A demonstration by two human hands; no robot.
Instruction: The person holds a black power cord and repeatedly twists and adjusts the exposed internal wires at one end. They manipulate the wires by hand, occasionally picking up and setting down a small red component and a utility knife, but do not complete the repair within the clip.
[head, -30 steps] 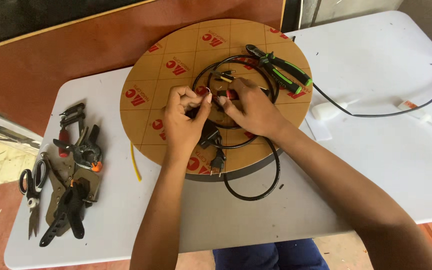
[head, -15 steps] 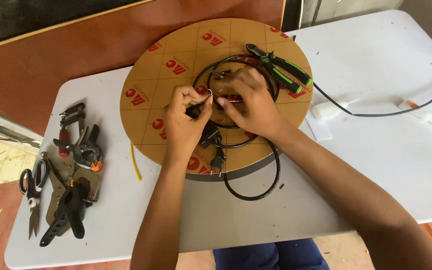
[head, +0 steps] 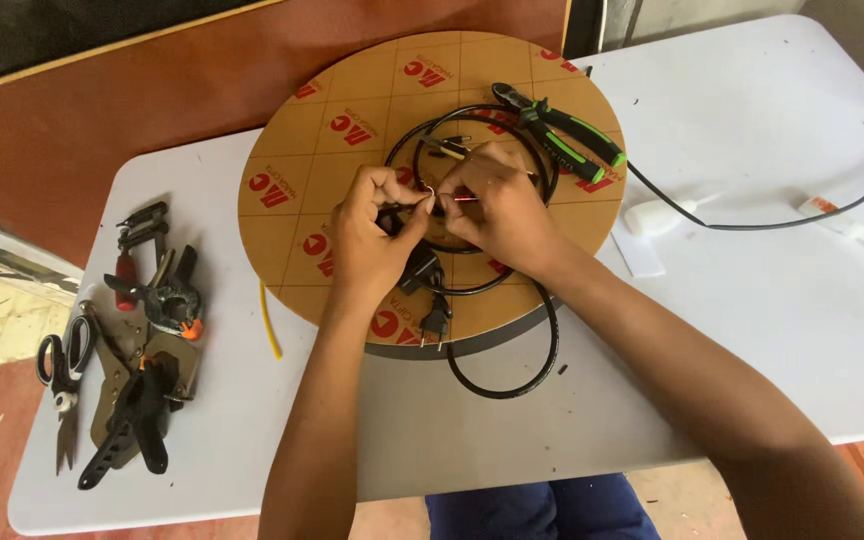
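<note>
Left hand (head: 377, 232) and right hand (head: 492, 205) pinching thin bared red wire ends (head: 442, 198) between fingertips, looped black power cable (head: 512, 330) beneath them, round tan cardboard disc (head: 352, 110) under both, white plastic table (head: 752, 300), reddish-brown board (head: 102, 120) beyond.

Makeshift electrical repair bench, likely small workshop. White folding desk (head: 252, 440) at frame centre, second white desk (head: 772, 120) butted at right. Hand tools heaped at left edge: scissors (head: 60, 360), spring clamps (head: 167, 300), dark pliers (head: 137, 425). Round brown work board (head: 352, 130) with red printed marks on top. Green-handled cutters (head: 562, 135) at upper right of board, coiled black cable (head: 512, 375) and two-pin plug (head: 435, 322) near its lower edge. Reddish-brown wooden panel (head: 102, 110) across upper left.
</note>
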